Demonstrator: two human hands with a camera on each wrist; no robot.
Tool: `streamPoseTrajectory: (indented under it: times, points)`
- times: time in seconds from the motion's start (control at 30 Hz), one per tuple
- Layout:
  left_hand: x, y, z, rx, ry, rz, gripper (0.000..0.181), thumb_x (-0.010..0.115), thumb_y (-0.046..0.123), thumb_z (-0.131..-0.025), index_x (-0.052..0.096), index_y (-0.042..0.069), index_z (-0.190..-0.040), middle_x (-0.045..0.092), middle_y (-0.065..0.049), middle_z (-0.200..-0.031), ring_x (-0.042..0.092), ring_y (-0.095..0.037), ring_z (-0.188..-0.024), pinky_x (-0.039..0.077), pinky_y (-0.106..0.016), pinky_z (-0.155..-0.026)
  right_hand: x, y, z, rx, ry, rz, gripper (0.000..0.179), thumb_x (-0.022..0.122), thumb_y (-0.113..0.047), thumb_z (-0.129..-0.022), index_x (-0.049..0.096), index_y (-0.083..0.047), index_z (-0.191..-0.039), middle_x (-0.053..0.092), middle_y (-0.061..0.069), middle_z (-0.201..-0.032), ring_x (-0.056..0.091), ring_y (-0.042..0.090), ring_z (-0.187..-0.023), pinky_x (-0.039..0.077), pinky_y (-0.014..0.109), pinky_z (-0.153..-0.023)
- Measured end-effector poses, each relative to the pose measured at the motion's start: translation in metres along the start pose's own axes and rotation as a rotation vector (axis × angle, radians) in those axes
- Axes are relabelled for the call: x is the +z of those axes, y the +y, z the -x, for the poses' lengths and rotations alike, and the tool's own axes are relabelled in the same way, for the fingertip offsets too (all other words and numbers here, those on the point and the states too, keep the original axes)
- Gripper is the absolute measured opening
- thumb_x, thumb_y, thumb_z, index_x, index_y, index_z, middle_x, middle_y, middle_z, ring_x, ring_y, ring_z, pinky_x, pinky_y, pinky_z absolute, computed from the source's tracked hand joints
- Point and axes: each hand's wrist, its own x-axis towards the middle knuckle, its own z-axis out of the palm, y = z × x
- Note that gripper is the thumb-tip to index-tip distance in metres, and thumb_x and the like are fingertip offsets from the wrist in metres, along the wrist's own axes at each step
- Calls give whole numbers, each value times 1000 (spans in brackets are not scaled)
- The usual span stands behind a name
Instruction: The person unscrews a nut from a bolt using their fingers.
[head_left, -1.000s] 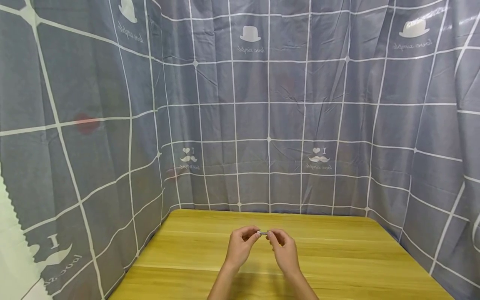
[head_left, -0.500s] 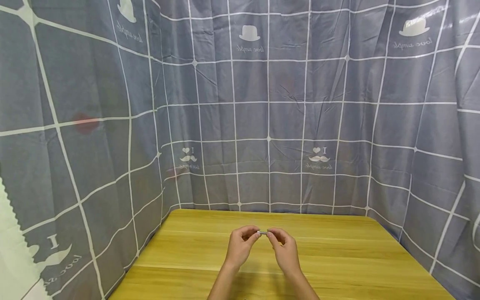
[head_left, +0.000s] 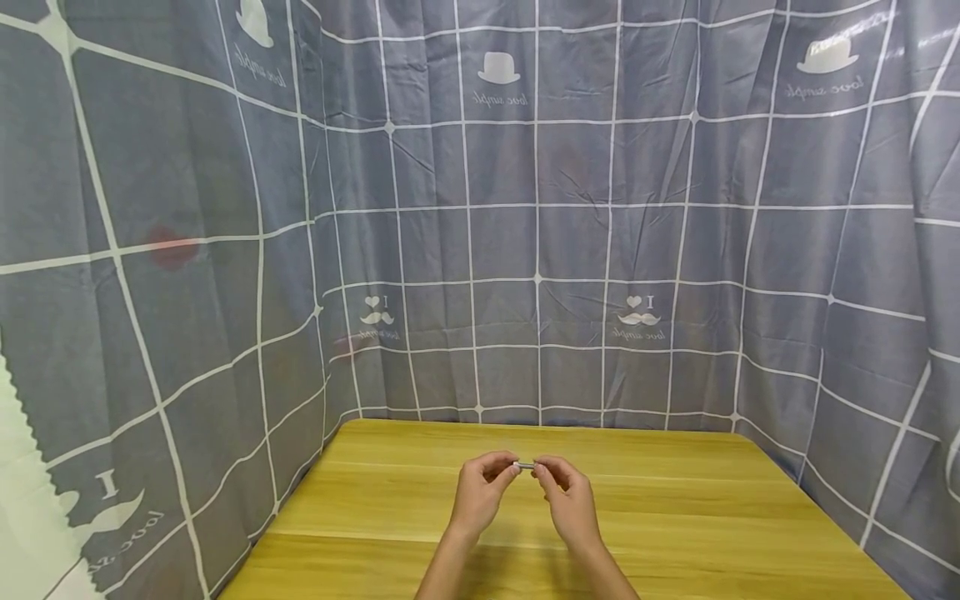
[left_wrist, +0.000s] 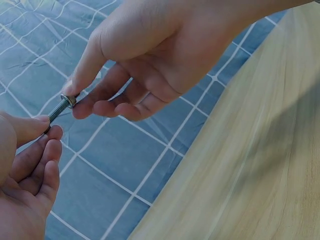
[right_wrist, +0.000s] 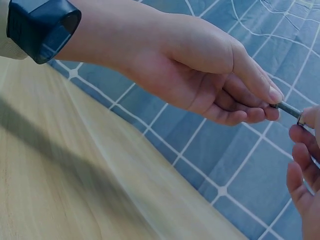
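Both hands meet over the far half of the table, holding a small metal bolt level between them. My left hand pinches its wider end with thumb and index finger. In the left wrist view a ring like a washer or nut shows at that fingertip, and bare thread runs on from it. The opposite end of the shank sits between thumb and fingers of my right hand, which hide its tip. The other fingers of both hands are loosely bent beneath.
A yellow wood-grain table lies below the hands, rounded at its far corners. Grey curtains with white grid lines hang behind it and along both sides. A dark angular device is strapped to the right wrist.
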Motion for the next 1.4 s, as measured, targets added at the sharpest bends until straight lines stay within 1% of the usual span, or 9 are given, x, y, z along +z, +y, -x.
streamPoseTrajectory:
  times: [0.17,0.33,0.47,0.63,0.87,1.03,1.13,1.27,1.4]
  points:
    - [-2,8,2,3,5,11,11,69,-4,-97,75,-5,-106,74,-17,-99,68,-21,-85,51,-24,-75,0,-1,0,-17,-16,-25,30,67,-8,-102,65,0,-130,67,17,-121,62,25,-102,53,29,-79]
    - [-6,30,9,40,-9,35,10,69,-6,-96,74,-7,-104,73,-20,-98,67,-18,-83,52,-25,-74,1,-1,0,1,10,12,27,67,-18,-104,68,-1,-125,69,12,-110,62,23,-96,53,29,-77]
    - [-7,35,10,35,-11,43,10,69,-5,-96,74,-6,-104,73,-21,-98,67,-16,-83,51,-25,-75,0,1,0,-20,-4,25,19,66,-14,-103,71,-2,-117,72,10,-105,64,22,-95,53,29,-77]
    - [-8,35,11,26,-10,48,9,69,-5,-96,74,-6,-104,73,-21,-98,66,-13,-82,51,-25,-74,1,-1,1,-41,-16,-13,26,69,-10,-101,67,1,-125,69,14,-110,63,28,-96,53,29,-75]
    - [-7,35,11,34,-12,49,9,69,-5,-96,74,-6,-104,73,-21,-97,65,-9,-81,51,-25,-75,1,0,1,-15,-6,1,22,67,-17,-103,70,-1,-119,69,9,-104,62,21,-92,52,30,-74]
    - [-7,35,11,37,-5,51,10,69,-5,-96,74,-7,-104,74,-20,-97,65,-10,-81,51,-25,-74,1,1,0,-45,-29,-21,25,68,-6,-101,66,-1,-126,66,16,-118,63,28,-97,54,31,-76]
    - [-7,35,11,34,-7,52,10,69,-5,-96,74,-6,-105,74,-19,-97,65,-10,-81,51,-25,-75,1,1,1,-32,-31,-21,31,67,-11,-103,62,-1,-132,63,18,-124,63,27,-98,55,33,-76]
    - [-7,35,11,38,-11,48,10,69,-4,-96,74,-6,-104,74,-19,-97,67,-18,-83,51,-25,-75,0,2,1,6,-15,-7,28,64,-18,-105,65,1,-126,68,16,-113,63,22,-94,55,36,-75]
    - [-7,34,11,50,-8,47,10,69,-5,-96,74,-7,-104,73,-20,-97,67,-22,-83,51,-25,-73,0,1,0,10,-15,-26,21,65,-12,-104,69,1,-120,70,13,-110,64,23,-96,55,33,-76]
